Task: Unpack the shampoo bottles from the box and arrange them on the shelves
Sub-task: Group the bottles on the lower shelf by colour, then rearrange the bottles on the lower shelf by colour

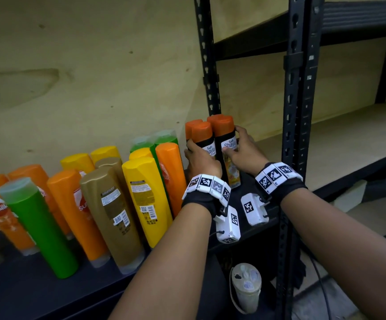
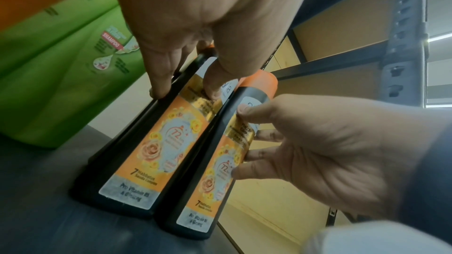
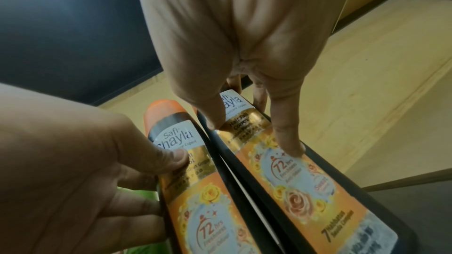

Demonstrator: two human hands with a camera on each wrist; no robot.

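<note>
Right now each of my hands has a grip on one black, orange-capped bottle, standing side by side on the dark shelf. My left hand curls round the left bottle, thumb on its front label and fingers round its far side. My right hand does the same to the right bottle, thumb on the label, fingers wrapped round the outer side. Both bottles stand upright, long axes vertical, their sides touching or nearly so, with more orange caps just behind them. Beyond my left grip sits the row of green bottles, then orange and yellow ones; beyond my right grip rises the black upright. I judge the next move turns on squaring the pair: each bottle sits straight ahead of its own grip, so neither hand needs to cross.
</note>
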